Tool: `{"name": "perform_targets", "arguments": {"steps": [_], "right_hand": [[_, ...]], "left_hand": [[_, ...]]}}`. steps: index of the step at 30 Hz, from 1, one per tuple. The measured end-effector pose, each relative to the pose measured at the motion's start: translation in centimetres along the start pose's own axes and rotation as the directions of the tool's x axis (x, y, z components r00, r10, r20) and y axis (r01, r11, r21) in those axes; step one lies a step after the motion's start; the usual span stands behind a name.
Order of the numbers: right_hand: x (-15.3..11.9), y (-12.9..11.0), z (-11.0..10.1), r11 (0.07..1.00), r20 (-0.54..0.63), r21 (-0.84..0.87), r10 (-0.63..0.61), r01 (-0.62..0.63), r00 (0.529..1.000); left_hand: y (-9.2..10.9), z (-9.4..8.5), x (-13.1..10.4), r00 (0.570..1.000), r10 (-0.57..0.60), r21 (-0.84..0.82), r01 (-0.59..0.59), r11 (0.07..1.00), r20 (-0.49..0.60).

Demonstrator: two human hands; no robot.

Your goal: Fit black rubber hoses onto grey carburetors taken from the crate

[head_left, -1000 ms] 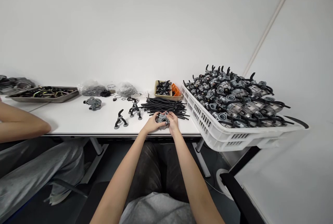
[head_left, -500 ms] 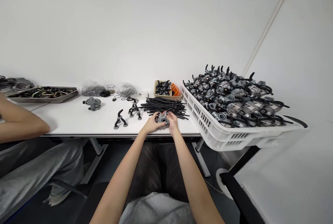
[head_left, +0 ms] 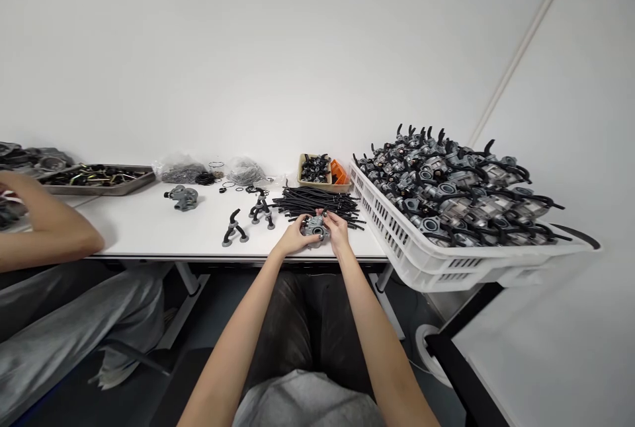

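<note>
A grey metal carburetor (head_left: 315, 229) is held just above the front of the white table. Wrapped round its left side is my left hand (head_left: 294, 236), with the thumb across the front. At the upper right of the same carburetor, the fingers of my right hand (head_left: 338, 229) are pinched on its edge; a small dark part there is too small to make out. Behind both hands lies a heap of black rubber hoses (head_left: 317, 201). Black Y-shaped hose pieces with grey ends (head_left: 235, 229) stand to the left, and another carburetor (head_left: 182, 197) rests farther left.
A white crate (head_left: 391, 242) piled with carburetors with hoses stands at the right. At the back are a yellow tray (head_left: 325, 186) of small parts, plastic bags (head_left: 244, 171) and black rings (head_left: 228, 184). A metal tray (head_left: 133, 184) and another person's arm (head_left: 54, 222) are at left.
My right hand has shifted slightly right and opened its angle from the carburetor, its fingers now pinched at the upper right edge. The whole view has moved slightly.
</note>
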State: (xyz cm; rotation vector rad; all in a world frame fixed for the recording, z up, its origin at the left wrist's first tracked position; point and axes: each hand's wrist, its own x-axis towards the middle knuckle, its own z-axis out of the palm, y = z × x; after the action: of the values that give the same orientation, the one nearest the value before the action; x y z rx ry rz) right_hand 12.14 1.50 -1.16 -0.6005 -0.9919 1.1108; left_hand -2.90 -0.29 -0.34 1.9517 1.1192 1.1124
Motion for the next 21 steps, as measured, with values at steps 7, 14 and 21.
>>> {"name": "perform_targets", "arguments": {"steps": [7,14,21], "right_hand": [[0.3,-0.3,-0.6,0.999,0.032,-0.038,0.014,-0.013,0.999],[0.5,-1.1,-1.2,0.995,0.091,-0.097,0.036,-0.028,0.995],[5.8,-3.1,-2.2,0.931,-0.007,-0.363,-0.058,0.052,0.998]], "left_hand": [[0.3,0.0,-0.1,1.0,0.024,-0.017,-0.024,1.0,0.006],[0.3,0.0,-0.2,1.0,0.025,-0.012,-0.025,1.0,-0.006],[0.2,-0.1,-0.1,0.999,0.033,-0.015,-0.033,0.999,-0.009]]}}
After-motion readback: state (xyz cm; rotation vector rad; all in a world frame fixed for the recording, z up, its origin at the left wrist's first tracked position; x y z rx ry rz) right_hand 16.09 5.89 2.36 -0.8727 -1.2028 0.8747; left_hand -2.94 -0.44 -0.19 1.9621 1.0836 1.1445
